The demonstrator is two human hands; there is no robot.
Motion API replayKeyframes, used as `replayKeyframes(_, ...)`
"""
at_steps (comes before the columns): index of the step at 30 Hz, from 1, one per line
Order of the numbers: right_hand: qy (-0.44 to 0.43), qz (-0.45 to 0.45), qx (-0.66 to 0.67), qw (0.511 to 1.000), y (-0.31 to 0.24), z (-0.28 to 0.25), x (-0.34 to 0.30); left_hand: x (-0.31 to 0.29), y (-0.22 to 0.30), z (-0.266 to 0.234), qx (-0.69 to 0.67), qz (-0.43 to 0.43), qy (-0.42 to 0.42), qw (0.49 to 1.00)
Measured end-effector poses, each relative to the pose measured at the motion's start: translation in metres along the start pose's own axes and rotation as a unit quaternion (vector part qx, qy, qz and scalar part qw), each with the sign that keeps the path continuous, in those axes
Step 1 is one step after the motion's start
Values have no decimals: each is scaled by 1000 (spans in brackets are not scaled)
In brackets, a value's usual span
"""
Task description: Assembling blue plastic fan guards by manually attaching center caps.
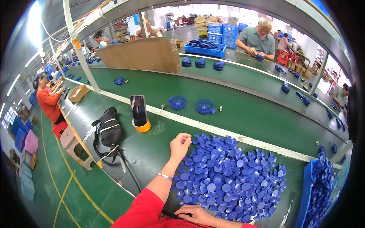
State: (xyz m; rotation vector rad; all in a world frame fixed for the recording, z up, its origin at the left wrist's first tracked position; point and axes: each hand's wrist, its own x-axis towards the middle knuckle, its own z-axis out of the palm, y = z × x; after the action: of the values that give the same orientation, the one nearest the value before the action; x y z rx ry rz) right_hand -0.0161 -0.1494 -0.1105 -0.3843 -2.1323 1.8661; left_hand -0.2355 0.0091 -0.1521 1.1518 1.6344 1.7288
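Whether the curled fingers (186,136) of the left hand (179,146), mid-frame, pinch anything cannot be told. What lies under the right hand (195,215), low in the frame, is hidden, and its forearm is cut by the lower edge, as is the blue bin (306,190) at lower right. Heaped blue blades (228,174) conceal the tabletop (146,154) beneath; distant workers (283,42), upper right, are too small to read.

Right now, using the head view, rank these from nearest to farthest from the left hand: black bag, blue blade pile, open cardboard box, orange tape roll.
1. Blue blade pile: beside the left hand, to its right.
2. Orange tape roll: left, under the phone.
3. Black bag: farther left.
4. Open cardboard box: far left, beyond the bag.
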Motion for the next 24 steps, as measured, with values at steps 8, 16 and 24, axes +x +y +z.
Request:
replayKeyframes(8, 1, -47, 2, 999, 15, 7, 3, 2, 3, -6, -8, -27, -13, 1000)
replayKeyframes(16, 10, -85, 30, 996, 14, 3, 1, 5, -2, -4, 5, 8, -32, 999)
replayKeyframes(24, 21, -125, 18, 992, 19, 10, -1, 5, 0, -3, -7, -3, -43, 999)
